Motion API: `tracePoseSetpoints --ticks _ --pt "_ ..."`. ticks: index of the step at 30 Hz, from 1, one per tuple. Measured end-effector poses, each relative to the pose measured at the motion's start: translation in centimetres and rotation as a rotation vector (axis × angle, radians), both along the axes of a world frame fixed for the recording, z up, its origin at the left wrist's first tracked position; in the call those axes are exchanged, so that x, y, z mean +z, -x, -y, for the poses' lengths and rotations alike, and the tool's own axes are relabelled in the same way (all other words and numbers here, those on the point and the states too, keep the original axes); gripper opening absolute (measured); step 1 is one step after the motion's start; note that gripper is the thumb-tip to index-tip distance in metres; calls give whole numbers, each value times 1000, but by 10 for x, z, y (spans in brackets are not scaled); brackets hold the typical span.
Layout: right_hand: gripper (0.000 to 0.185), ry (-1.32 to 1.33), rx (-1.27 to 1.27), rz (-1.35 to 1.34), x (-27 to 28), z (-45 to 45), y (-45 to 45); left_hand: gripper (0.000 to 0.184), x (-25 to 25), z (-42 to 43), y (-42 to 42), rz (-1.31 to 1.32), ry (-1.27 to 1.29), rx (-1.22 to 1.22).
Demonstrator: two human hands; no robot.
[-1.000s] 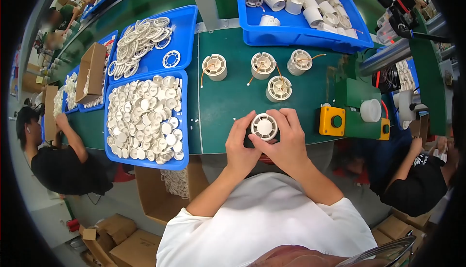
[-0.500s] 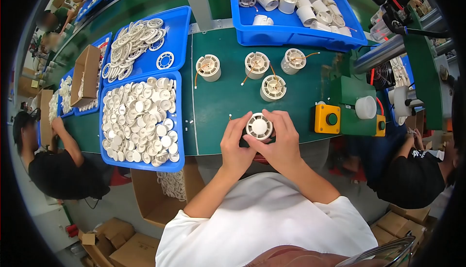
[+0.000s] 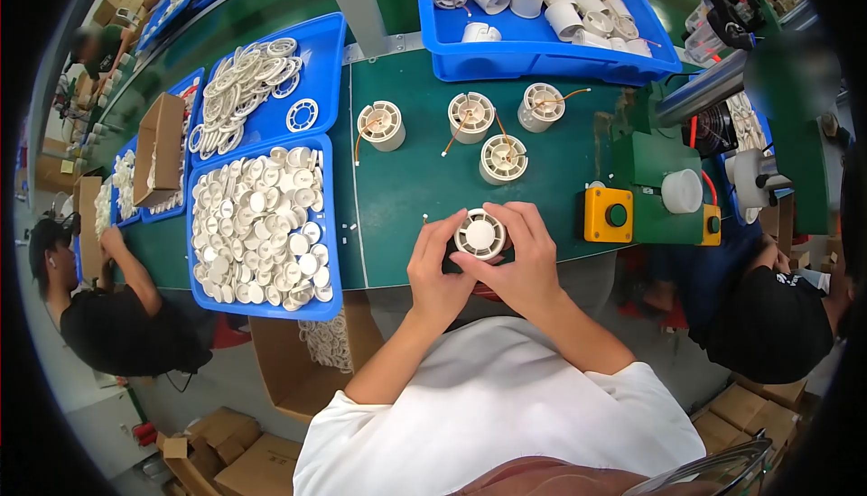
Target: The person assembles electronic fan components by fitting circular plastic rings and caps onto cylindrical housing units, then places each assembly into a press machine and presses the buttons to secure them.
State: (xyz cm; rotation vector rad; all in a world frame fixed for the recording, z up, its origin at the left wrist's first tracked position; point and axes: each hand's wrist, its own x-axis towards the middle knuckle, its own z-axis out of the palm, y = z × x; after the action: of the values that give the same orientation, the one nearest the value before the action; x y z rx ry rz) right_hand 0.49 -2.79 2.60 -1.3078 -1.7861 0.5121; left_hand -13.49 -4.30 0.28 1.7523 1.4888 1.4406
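Between my left hand (image 3: 437, 266) and my right hand (image 3: 521, 257) is a white round plastic housing (image 3: 480, 235), its slotted ring and smooth centre disc facing up. Fingers of both hands wrap its sides, closed on it near the table's front edge. A small wire connector pokes out by my left fingertips. Beyond my hands, several similar white cylinders stand upright with orange wires: one cylinder (image 3: 382, 126) at the left, another cylinder (image 3: 503, 160) nearest, and others behind it.
Left stand a blue tray of white round caps (image 3: 257, 225) and a blue tray of slotted rings (image 3: 305, 115). A blue bin (image 3: 542, 64) of cylinders is at the back. Right, a yellow button box (image 3: 609, 215) adjoins a green machine (image 3: 652, 171). People sit on both sides.
My head view has shifted slightly, so the table's things sit a little differently in the picture. Both hands keep the same hold on the white housing.
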Motion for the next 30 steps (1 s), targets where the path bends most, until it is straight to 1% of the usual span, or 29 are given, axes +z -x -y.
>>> tracePoseSetpoints --ticks 3,6,8,10,11,12,14,15,16,17,18,19,20,21,22,24,25,28,29,30 --pt "68 -27 24 -16 -1 -1 -2 70 -2 0 1 2 -21 -14" --pt "70 33 28 -57 1 -1 -3 67 0 1 4 10 1 -41" --pt "69 107 72 -135 0 -2 -6 65 2 2 9 15 15 -81" --pt "67 89 98 -147 -1 -2 -8 60 2 0 18 -60 10 -137" --pt "67 114 132 -213 -1 -1 -10 56 -1 1 19 -57 21 -148" --pt "69 129 161 -250 -6 0 -15 55 1 1 19 -91 24 -133" --pt "69 57 191 -214 -6 0 -24 55 9 -1 17 -131 18 -147" --pt "67 181 199 -276 0 4 -28 55 14 1 11 -129 0 -197" --pt "67 183 203 -360 5 5 -34 51 20 3 6 -115 -12 -194" --pt "68 142 183 -339 14 7 -46 47 27 -2 -3 -96 -34 -183" --pt "68 104 168 -320 26 10 -56 47 37 -10 -15 -89 -61 -214" --pt "69 42 118 -321 36 12 -68 47 48 -15 -28 -61 -129 -290" --pt "68 48 74 -284 50 14 -86 48 58 -21 -42 -34 -197 -361" --pt "68 31 27 -315 57 15 -102 45 65 -29 -60 -46 -242 -413" --pt "67 20 -18 -348 62 17 -118 47 73 -38 -78 -67 -285 -467" --pt "67 3 -106 -299 69 19 -156 48 82 -55 -119 -40 -320 -552" --pt "65 23 -118 -382 61 16 -175 48 83 -61 -140 -27 -305 -579" --pt "57 25 -191 -506 58 5 -218 47 77 -81 -189 7 -308 -640" --pt "46 48 -223 -419 55 1 -232 46 78 -85 -201 20 -251 -648" --pt "46 30 -248 -417 53 2 -240 46 78 -87 -213 34 -197 -659"
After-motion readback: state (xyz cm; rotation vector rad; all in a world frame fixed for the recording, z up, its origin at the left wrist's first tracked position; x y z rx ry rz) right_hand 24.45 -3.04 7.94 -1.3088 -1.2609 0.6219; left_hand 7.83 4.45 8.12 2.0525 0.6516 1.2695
